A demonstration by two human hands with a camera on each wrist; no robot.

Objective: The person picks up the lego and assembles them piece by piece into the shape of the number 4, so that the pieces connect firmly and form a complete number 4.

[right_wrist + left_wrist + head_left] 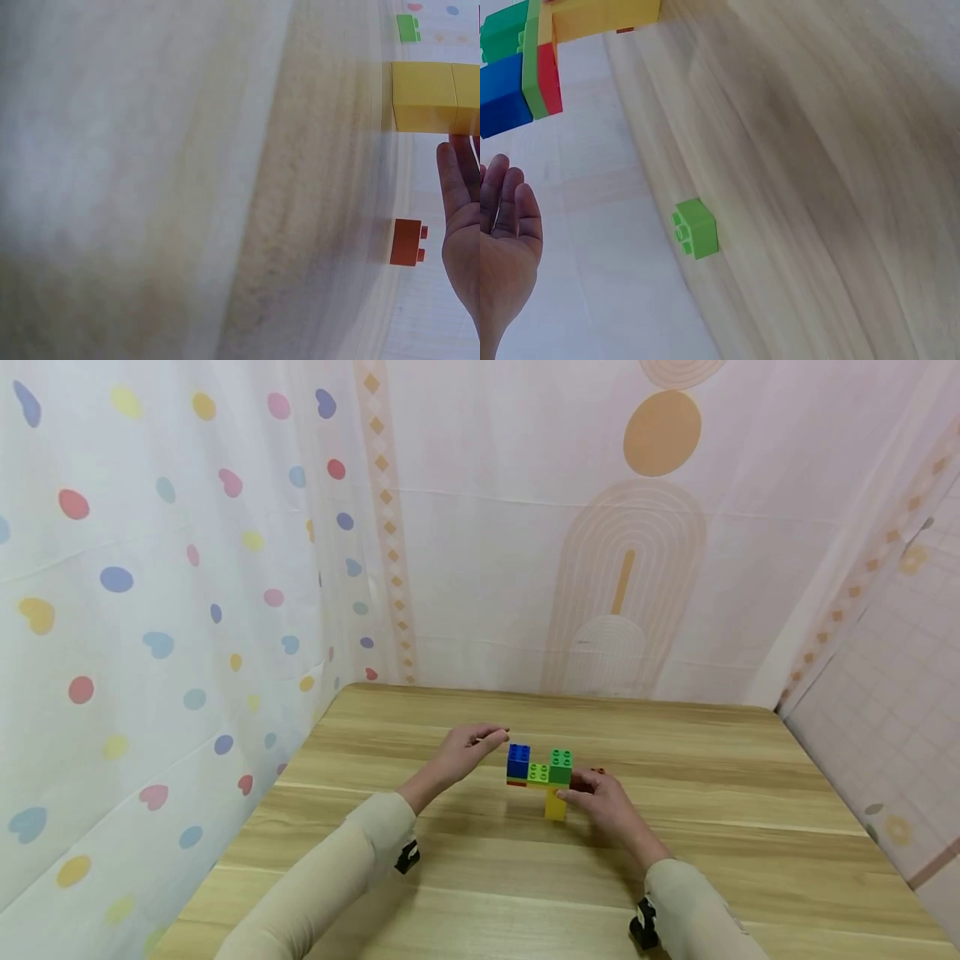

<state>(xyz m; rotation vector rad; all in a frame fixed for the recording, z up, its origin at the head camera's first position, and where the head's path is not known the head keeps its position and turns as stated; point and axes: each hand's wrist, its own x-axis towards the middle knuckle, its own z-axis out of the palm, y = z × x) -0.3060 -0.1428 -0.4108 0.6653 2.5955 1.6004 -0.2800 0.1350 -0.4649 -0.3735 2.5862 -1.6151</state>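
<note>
A toy brick structure stands on the wooden table. Its yellow column carries a flat layer with a light green brick in the middle. A blue brick sits at its left end, a green brick at its right, and a red piece lies beneath the blue end. My right hand holds the structure at its right side, thumb in front and fingers partly hidden behind. My left hand hovers left of the blue brick, apart from it, fingers loosely bent and holding nothing.
A loose light green brick rests on the table, out of sight in the head view. An orange-red brick lies behind my right hand. Patterned curtains hang beyond the table's back and left edges.
</note>
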